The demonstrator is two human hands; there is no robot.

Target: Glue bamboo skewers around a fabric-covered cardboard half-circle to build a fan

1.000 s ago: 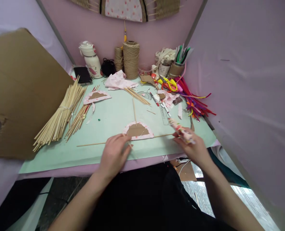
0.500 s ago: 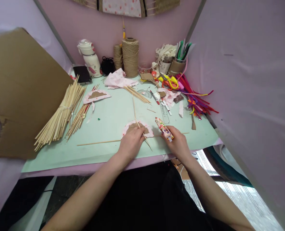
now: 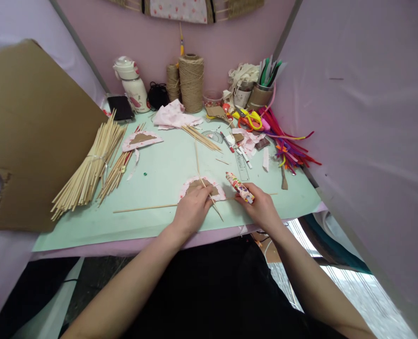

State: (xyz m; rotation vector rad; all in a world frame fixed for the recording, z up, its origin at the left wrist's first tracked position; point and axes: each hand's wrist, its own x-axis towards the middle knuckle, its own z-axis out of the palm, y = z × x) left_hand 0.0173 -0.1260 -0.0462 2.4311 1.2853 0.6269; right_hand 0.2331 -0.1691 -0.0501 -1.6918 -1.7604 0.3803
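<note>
A pale green mat [image 3: 159,174] covers the table in a pink-walled booth. At far left a cardboard sheet [image 3: 25,122] leans beside a bundle of bamboo sticks [image 3: 88,167]. A long stick [image 3: 141,208] lies across the mat's near edge. The left hand [image 3: 191,212] pinches a thin skewer [image 3: 212,202] over the fan-shaped cardboard piece [image 3: 201,187]. Just right, the right hand [image 3: 261,207] grips a patterned tube [image 3: 240,187], fingers curled around it. Pipe cleaners [image 3: 290,148] lie farther right.
</note>
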